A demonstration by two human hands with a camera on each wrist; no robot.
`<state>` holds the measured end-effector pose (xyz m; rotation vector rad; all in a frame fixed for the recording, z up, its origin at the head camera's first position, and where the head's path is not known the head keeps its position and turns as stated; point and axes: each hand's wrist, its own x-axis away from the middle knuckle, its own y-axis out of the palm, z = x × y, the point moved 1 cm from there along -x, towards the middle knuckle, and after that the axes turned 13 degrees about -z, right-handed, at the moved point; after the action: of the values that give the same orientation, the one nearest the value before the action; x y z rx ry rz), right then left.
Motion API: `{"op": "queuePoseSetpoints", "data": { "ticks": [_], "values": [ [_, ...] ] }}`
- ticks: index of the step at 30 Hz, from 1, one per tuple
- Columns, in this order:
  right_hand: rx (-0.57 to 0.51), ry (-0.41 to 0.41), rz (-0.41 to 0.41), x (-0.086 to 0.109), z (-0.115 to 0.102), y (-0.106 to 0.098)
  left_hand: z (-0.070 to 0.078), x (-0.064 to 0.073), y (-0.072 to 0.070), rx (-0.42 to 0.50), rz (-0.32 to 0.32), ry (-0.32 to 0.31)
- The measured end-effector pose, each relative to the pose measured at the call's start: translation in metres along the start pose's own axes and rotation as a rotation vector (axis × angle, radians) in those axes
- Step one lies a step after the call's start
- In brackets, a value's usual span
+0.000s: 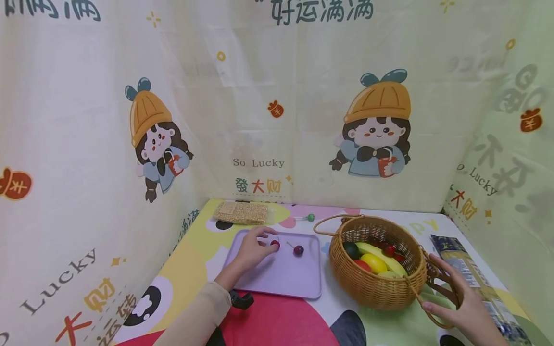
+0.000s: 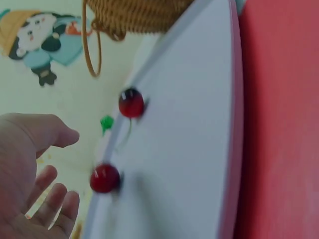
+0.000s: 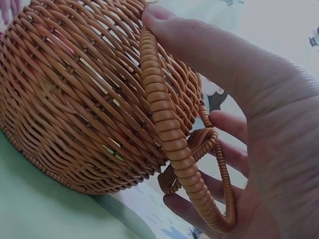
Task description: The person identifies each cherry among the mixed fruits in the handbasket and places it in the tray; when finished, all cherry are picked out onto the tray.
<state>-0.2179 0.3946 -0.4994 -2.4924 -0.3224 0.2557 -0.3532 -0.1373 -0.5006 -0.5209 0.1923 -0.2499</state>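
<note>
Two dark red cherries lie on the lilac tray (image 1: 298, 281). My left hand (image 1: 253, 250) hovers over the tray, its thumb beside the nearer cherry (image 1: 275, 245). In the left wrist view the thumb and loosely bent fingers (image 2: 62, 199) stand apart from both cherries. The other cherry (image 1: 298, 250), with a stem, lies to the right. At the wicker basket's right side, my right hand (image 1: 465, 298) holds the looped handle (image 3: 167, 119), thumb in front and fingers behind. Inside the basket (image 1: 368, 288) are a banana (image 1: 368, 249), a lemon (image 1: 373, 263) and red fruits.
A bag of grain (image 1: 241, 213) lies behind the tray. Near the back edge is a green lollipop (image 1: 310, 217). A long printed packet (image 1: 472, 274) lies right of the basket. Printed cloth walls (image 1: 311, 144) enclose the patterned table. The basket's other handle (image 1: 326, 226) reaches toward the tray.
</note>
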Motion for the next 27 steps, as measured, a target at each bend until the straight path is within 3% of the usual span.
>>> {"op": "queuePoseSetpoints", "data": {
  "ticks": [8,19,27],
  "values": [
    [-0.011,-0.027,0.012,-0.001,0.0,0.0,0.051,0.002,0.016,0.093,-0.145,0.136],
    [-0.013,-0.021,0.015,0.0,0.001,-0.001,0.144,0.002,0.062,0.133,-0.408,0.347],
    [-0.008,0.005,0.015,0.0,0.001,0.002,0.182,-0.011,0.097,0.066,-0.502,0.452]
  ]
}}
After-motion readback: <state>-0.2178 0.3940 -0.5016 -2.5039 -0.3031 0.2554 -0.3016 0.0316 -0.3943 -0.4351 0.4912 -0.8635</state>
